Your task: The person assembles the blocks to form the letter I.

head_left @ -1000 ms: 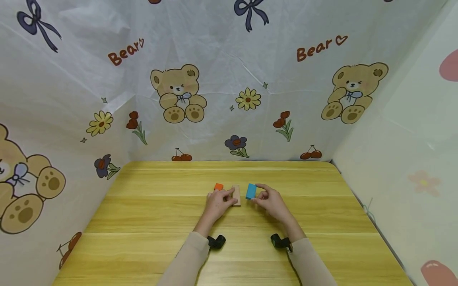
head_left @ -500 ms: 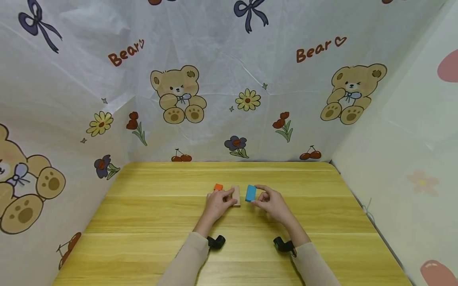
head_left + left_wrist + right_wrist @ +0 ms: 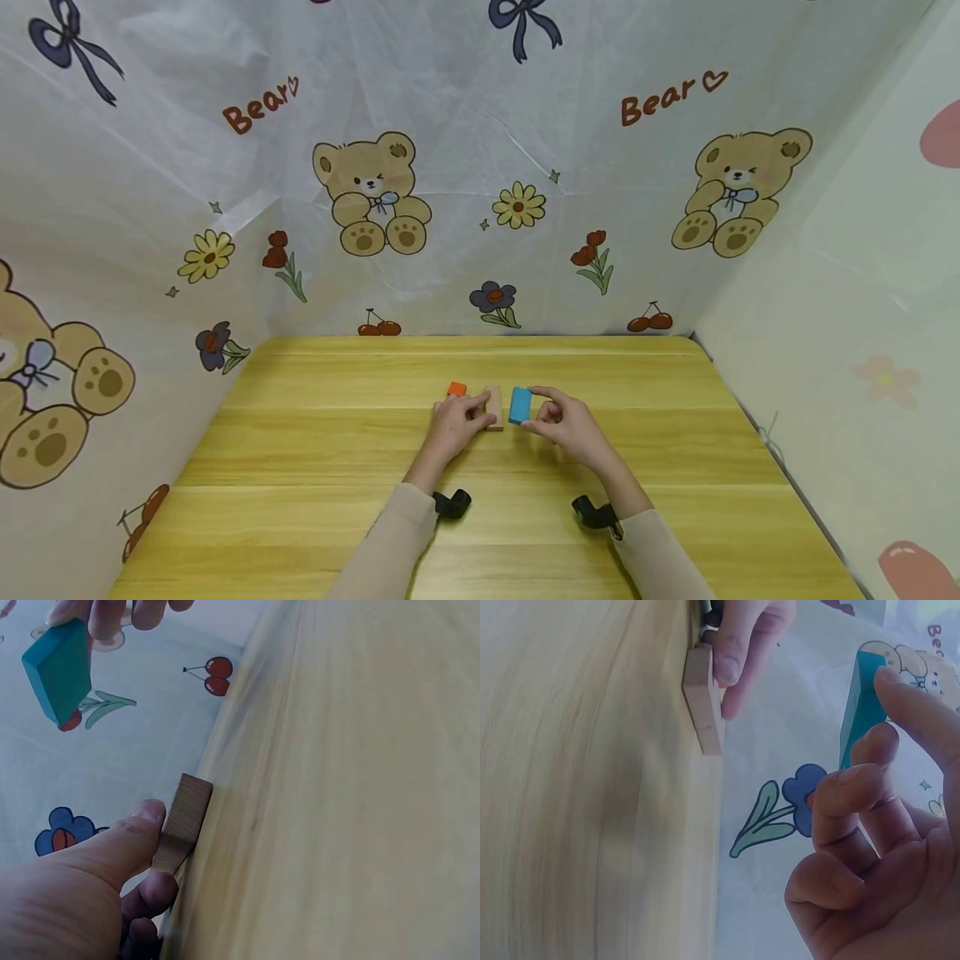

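Observation:
A plain wooden block lies flat on the table, its long side pointing away from me. My left hand holds it at its left side, thumb against the wood and the other fingers bent beside it. Just beyond the left knuckles an orange block shows, partly covered by that hand. Between thumb and forefinger my right hand pinches a blue block by its right edge. In the left wrist view this blue block is raised above the table, tilted, to the right of the wooden one.
The wood-grain table reaches back to a white cloth printed with bears and flowers. Another pale cloth wall runs along the right edge. Black wrist cameras sit on both wrists, such as the right camera.
My right hand has brought the blue block slightly left, closer to the wooden block. The left hand and the wooden block have stayed in place.

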`<state>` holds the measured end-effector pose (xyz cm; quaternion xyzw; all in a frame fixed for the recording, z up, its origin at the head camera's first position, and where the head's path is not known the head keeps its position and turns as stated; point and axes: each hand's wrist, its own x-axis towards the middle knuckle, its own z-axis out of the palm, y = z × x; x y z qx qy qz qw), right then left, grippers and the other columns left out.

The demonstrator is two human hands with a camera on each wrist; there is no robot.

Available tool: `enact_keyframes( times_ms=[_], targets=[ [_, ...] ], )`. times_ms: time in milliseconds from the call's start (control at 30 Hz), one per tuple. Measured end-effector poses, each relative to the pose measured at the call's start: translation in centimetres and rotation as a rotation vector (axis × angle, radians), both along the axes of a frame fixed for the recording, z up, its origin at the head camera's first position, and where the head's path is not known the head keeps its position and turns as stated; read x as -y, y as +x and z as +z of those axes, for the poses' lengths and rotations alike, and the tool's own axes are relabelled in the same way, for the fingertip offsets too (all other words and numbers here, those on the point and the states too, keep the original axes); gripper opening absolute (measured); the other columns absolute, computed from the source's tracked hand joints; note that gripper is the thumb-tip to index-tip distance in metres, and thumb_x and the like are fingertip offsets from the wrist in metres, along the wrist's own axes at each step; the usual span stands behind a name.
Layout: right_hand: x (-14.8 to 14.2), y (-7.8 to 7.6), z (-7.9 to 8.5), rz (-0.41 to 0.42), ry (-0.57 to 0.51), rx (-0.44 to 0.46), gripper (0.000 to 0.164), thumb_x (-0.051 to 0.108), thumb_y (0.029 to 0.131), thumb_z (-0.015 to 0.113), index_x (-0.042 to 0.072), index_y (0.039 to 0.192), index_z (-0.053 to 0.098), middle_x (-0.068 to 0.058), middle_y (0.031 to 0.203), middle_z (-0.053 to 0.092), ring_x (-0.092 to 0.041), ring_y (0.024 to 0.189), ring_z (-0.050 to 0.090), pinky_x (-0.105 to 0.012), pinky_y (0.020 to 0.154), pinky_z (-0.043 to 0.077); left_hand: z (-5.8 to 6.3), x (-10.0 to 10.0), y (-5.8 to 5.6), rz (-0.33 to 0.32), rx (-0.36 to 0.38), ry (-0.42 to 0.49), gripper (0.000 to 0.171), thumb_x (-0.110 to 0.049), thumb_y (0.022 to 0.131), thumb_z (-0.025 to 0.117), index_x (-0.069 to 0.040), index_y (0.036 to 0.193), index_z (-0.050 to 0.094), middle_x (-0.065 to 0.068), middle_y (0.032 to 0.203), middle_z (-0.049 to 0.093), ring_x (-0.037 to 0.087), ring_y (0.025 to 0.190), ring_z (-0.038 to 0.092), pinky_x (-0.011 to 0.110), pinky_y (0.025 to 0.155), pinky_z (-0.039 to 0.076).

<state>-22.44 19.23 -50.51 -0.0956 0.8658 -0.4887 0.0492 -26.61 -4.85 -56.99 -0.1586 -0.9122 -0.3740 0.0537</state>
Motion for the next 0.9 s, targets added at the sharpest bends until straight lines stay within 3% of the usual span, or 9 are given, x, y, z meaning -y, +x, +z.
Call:
enact_keyframes(
  times_ms=[567, 900],
  targets=[
    [0.32, 0.39, 0.01, 0.090, -0.010, -0.001, 0.061, 0.022, 0.092, 0.085, 0.009, 0.147, 0.061, 0.000, 0.078, 0.066, -0.012, 0.066, 0.054, -0.026, 0.061, 0.044, -0.08, 0.01, -0.16, -0.001, -0.005, -0.006, 0.047, -0.037, 0.095, 0.079, -0.017, 0.137, 0.074, -0.004, 0.082, 0.069, 0.012, 0.075, 0.044, 0.034, 0.077, 0.024],
    [0.85, 0.43, -0.35, 0.122, 0.003, 0.006, 0.060, 0.023, 0.092, 0.086, 0.009, 0.146, 0.063, 0.002, 0.070, 0.058, -0.009, 0.059, 0.046, -0.024, 0.058, 0.039, 0.19, 0.07, 0.08, 0.012, 0.000, -0.003, 0.042, -0.037, 0.096, 0.078, -0.020, 0.134, 0.076, -0.003, 0.083, 0.069, 0.012, 0.077, 0.046, 0.034, 0.078, 0.025]
  ],
)
